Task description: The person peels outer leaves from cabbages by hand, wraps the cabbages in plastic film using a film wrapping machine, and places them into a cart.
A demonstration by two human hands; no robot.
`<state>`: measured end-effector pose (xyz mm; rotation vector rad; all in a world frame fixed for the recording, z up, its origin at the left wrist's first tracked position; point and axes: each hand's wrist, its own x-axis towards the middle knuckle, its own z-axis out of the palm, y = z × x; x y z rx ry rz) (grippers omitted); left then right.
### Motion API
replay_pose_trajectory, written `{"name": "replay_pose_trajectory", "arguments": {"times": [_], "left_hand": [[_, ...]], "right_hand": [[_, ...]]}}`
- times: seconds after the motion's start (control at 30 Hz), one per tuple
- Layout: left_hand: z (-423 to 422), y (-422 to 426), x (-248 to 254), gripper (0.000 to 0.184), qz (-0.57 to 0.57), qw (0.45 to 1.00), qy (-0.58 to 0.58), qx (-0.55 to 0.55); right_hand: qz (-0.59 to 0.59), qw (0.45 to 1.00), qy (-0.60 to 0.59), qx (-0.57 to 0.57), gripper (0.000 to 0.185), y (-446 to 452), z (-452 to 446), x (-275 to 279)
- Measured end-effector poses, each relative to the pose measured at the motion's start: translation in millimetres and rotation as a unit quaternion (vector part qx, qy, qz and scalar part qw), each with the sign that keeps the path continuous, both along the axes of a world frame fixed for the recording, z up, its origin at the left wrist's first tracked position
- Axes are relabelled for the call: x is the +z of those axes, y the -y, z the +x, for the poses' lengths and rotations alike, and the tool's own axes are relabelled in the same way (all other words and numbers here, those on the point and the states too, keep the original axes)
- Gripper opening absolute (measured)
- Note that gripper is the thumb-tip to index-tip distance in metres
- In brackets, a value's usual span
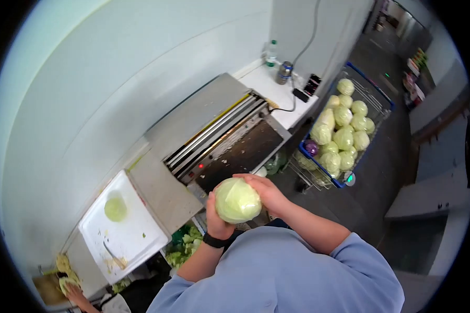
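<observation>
A pale green cabbage [238, 201], its surface shiny as if in clear film, is held between my two hands in front of my body. My left hand [216, 221] wraps its left side, with a dark band on the wrist. My right hand [263, 191] presses against its upper right side. Just beyond the cabbage is a metal wrapping machine [222, 143] with rollers, a dark plate and a red light. To the left, a white cutting tray [136, 206] bears another cabbage [115, 208] and a knife [115, 255] among scraps.
On the right stands a shopping cart [353, 68] full of cabbages, including a purple one [310, 147]. A bottle [271, 53], a can [284, 72] and cables lie at the counter's far end. Leaves [184, 248] fill a space below. Another person's hand [74, 293] shows at lower left.
</observation>
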<state>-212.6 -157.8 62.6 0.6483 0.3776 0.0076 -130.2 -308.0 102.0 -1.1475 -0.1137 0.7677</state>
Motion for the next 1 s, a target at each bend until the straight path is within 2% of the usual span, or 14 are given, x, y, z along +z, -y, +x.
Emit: {"name": "replay_pose_trajectory", "arguments": {"times": [0.13, 0.17, 0.27, 0.3, 0.4, 0.5, 0.63, 0.77, 0.87, 1.0], "left_hand": [[7, 2, 2, 0.055, -0.085, 0.993, 0.035, -0.069], [10, 6, 4, 0.058, -0.073, 0.995, 0.015, -0.06], [23, 27, 12, 0.062, 0.015, 1.0, 0.023, 0.006], [26, 30, 14, 0.065, 0.015, 1.0, -0.008, -0.007], [38, 41, 10, 0.064, 0.013, 0.99, -0.025, -0.136], [59, 67, 7, 0.065, 0.03, 0.985, -0.053, -0.161], [98, 106, -3, 0.068, 0.034, 0.977, -0.068, -0.198], [152, 159, -4, 0.05, 0.081, 0.966, -0.092, -0.227], [193, 205, -9, 0.051, 0.136, 0.948, -0.063, -0.282], [249, 259, -19, 0.056, 0.118, 0.929, -0.08, -0.342]], "right_hand": [[-0.037, 0.999, 0.035, -0.008, 0.051, 12, 5, -10], [-0.022, 0.993, 0.106, -0.056, 0.061, 19, 2, -9], [-0.08, 0.923, 0.369, 0.069, 0.079, 50, 3, -12], [-0.079, 0.935, 0.334, 0.089, 0.096, 57, 6, -11], [-0.116, 0.941, 0.291, 0.131, 0.113, 86, 24, -13], [-0.141, 0.901, 0.407, 0.051, 0.118, 113, 31, -11], [-0.143, 0.901, 0.408, 0.037, 0.113, 155, 61, -29], [-0.124, 0.912, 0.391, -0.016, 0.105, 214, 100, -41], [-0.137, 0.916, 0.376, -0.035, 0.101, 267, 129, -50], [-0.152, 0.927, 0.335, -0.076, 0.1, 331, 163, -64]]}}
